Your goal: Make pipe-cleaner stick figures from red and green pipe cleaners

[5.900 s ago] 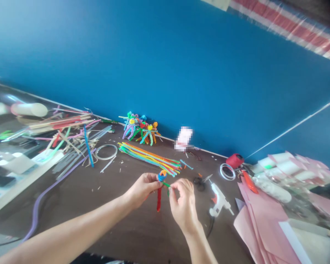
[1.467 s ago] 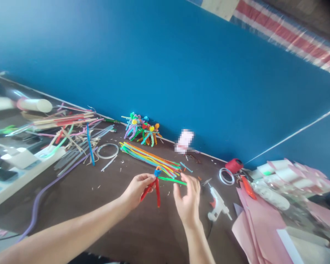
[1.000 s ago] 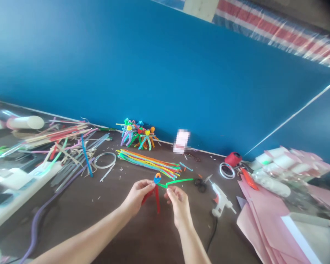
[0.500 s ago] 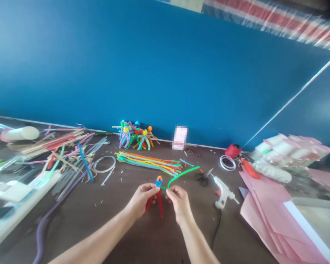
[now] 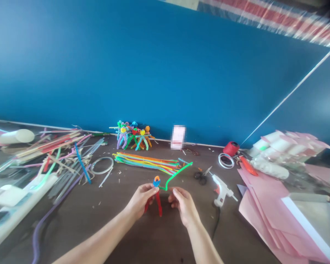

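My left hand [image 5: 140,200] pinches a small pipe-cleaner figure [image 5: 157,194] with a blue and orange looped head and two red legs, held upright over the dark table [image 5: 121,227]. A green pipe cleaner [image 5: 176,174] is joined to the figure just below its head and arcs up and to the right. My right hand [image 5: 183,204] is closed beside the figure, its fingertips at the near end of the green pipe cleaner. A bundle of coloured pipe cleaners [image 5: 147,162] lies just behind both hands.
Finished pipe-cleaner figures [image 5: 133,132] stand against the blue wall. Black scissors [image 5: 202,175] and a white glue gun [image 5: 222,189] lie right of my hands, with pink paper sheets [image 5: 264,216], a red thread spool [image 5: 231,148] and white rings [image 5: 225,160]. Sticks and strips [image 5: 57,154] clutter the left.
The green pipe cleaner's free end has swung from lying flat to pointing up and right. My right hand has shifted slightly lower beside the figure. The camera has levelled out.
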{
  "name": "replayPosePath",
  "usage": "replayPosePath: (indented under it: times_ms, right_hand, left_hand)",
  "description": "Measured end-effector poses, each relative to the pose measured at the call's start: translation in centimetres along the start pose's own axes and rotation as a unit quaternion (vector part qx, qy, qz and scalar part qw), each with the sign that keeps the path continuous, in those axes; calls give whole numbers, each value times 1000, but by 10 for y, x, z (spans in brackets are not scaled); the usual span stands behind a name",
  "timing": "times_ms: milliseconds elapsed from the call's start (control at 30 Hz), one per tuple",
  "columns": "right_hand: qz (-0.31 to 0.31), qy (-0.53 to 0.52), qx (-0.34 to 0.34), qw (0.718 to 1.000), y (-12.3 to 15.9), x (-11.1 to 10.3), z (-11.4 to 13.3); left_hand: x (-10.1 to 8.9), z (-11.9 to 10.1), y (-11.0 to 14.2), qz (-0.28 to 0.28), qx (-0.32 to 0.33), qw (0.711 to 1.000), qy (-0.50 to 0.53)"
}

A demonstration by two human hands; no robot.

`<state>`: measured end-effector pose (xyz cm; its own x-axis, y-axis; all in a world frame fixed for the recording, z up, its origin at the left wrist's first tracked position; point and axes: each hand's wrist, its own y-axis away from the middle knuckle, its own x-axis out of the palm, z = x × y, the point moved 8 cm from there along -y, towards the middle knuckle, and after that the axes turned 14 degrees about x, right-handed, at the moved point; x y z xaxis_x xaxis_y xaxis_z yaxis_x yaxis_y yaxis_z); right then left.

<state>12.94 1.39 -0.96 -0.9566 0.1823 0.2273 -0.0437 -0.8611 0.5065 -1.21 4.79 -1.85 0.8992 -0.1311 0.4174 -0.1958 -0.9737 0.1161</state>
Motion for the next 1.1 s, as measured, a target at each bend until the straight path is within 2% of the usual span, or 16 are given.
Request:
replayPosePath:
  times_ms: [100,367,700,800,867,967,1033,1100]
  right_hand:
    - [5,-8,8,1000,0,1,-1]
    - [-13,59,-15,998,0,12,6]
    - [-29,66,-24,997,0,5,9]
    - [-76,110,-78,988,5,-4,18]
    - [-100,180,-173,963,16,-2,34]
    - [-100,307,-313,893,40,18,56]
    - [-102,371,-365,848,53,31,65]
    - [-111,406,-392,818,59,39,71]
  left_hand:
    - [0,0,0,8,6,1000,-5]
    - [4,1,1,43,20,998,-40]
    - [1,0,1,34,16,999,-32]
    - [-1,0,1,18,1,1000,-4]
    - [-2,1,2,-2,-20,1000,9]
    - [-2,1,5,-25,-43,998,26]
    - [0,0,6,-31,-50,998,39]
    - [3,0,6,-26,-57,997,52]
